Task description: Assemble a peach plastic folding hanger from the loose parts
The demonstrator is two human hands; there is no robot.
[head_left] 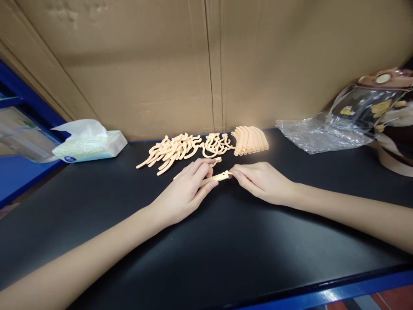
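My left hand (187, 189) is closed around a beige, strip-like plastic piece (220, 177) whose end, with small dark holes, sticks out past the thumb. Another beige bit (217, 161) shows above its fingers; whether the two are joined is hidden. At the tip of the strip, my right hand (263, 181) pinches something small and pale, too small to name. Just beyond the hands lie a loose pile of curved beige rods (176, 150), a smaller heap of hook-shaped beige pieces (217, 144) and a neat row of curved beige pieces (250, 140).
A tissue pack (92, 144) stands at the back left of the black table (206, 258). Toward the back right lie a crumpled clear plastic bag (322, 133) and a transparent bottle with a brown lid (368, 105). Cardboard (145, 64) walls off the rear.
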